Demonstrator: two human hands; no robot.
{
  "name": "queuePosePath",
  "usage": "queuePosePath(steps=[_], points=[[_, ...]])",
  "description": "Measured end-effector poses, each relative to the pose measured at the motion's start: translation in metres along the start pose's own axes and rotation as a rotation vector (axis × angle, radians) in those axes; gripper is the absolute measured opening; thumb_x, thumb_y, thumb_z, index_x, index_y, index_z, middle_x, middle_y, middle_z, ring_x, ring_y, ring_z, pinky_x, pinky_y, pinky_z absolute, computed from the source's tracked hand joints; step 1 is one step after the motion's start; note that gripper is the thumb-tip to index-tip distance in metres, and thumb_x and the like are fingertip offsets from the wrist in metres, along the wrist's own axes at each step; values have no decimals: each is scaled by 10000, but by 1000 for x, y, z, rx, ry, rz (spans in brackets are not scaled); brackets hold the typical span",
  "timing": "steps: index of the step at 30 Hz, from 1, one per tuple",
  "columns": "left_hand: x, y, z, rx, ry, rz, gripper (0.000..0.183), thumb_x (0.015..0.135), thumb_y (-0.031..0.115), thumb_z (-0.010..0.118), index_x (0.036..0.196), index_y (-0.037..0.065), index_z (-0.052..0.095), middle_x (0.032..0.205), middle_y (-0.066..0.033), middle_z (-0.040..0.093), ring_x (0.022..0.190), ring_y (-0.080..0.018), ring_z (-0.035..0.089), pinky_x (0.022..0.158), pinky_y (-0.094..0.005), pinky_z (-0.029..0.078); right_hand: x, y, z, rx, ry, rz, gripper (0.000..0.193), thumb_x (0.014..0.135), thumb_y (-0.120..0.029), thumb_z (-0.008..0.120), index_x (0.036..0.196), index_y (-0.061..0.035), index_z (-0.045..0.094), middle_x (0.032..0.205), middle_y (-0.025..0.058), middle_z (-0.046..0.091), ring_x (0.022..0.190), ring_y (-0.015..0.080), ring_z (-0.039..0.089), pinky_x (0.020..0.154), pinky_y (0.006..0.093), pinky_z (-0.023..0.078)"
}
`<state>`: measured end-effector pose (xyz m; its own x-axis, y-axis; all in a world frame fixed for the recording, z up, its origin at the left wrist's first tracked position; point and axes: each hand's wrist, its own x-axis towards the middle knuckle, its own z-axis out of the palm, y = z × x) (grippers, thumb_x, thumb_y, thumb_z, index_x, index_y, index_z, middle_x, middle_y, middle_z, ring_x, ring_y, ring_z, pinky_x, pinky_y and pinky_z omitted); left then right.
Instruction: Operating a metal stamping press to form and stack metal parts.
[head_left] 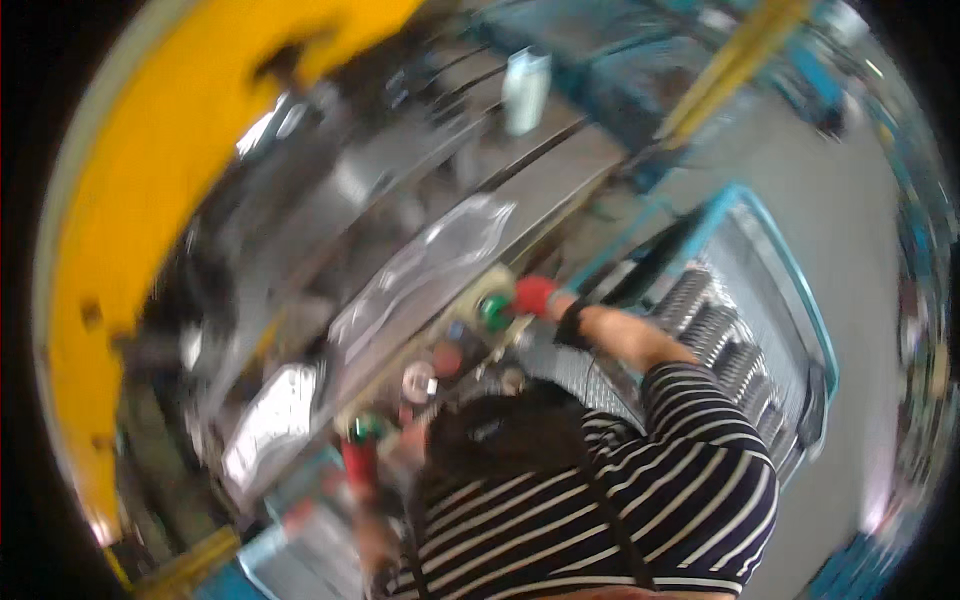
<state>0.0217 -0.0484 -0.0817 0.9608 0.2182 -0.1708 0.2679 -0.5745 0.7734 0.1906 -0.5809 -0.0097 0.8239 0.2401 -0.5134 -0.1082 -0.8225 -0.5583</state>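
The red-gloved right hand [535, 297] is at one round green part [495, 313], the left hand [359, 466] at another green part [370, 429] — I cannot tell whether either is clenched or released — with a shiny metal panel [425, 268] lying beyond them.

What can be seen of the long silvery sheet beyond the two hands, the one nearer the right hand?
The long silvery sheet looks like thin, formed metal: grey and shiny, with a wavy outline and bright streaks along its edges. It slants from lower left to upper right in the picture and appears to rest along the front of the grey machine bed. Neither the left hand nor the right hand touches it. Blur hides finer detail.
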Motion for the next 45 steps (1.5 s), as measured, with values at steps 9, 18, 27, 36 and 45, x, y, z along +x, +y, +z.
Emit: queuePosePath(steps=[9,18,27,36,45], points=[[-29,107,-14,671,86,-292,812,726,436,732,1319,-15,411,1195,-264,548,1078,-396,563,902,-464,458,1,-131,-59,-648,430,-585,670,720,-346,708,1286,-63,490,1115,160,576,1022,330,558,862,450,445],[-17,160,-20,648,208,-89,849,683,349,758,1367,20,378,1238,-212,518,1126,-402,510,954,-481,416,90,-169,19,-1256,328,-561,454,768,-208,627,1200,-82,567,1131,141,566,1061,337,517,880,461,420],[-21,161,-17,533,206,13,874,687,315,769,1397,22,351,1187,-232,535,1099,-400,510,938,-474,416,86,-180,-28,-921,135,-775,834,645,-217,736,1402,-122,399,1242,239,484,1145,379,487,943,506,399],[5,242,-19,363,137,509,770,667,228,764,1332,28,432,1147,-195,548,1067,-383,511,924,-457,424,47,-217,-52,-920,296,-839,804,647,-293,711,1387,-148,433,1179,225,515,1101,380,492,910,484,406],[14,356,-13,56,-229,746,1065,600,343,849,1408,-54,280,1349,-279,406,1265,-421,394,1072,-454,324,-6,-277,-153,-37,310,-677,669,704,-297,764,1275,-39,532,890,149,622,794,254,616,735,340,500]])
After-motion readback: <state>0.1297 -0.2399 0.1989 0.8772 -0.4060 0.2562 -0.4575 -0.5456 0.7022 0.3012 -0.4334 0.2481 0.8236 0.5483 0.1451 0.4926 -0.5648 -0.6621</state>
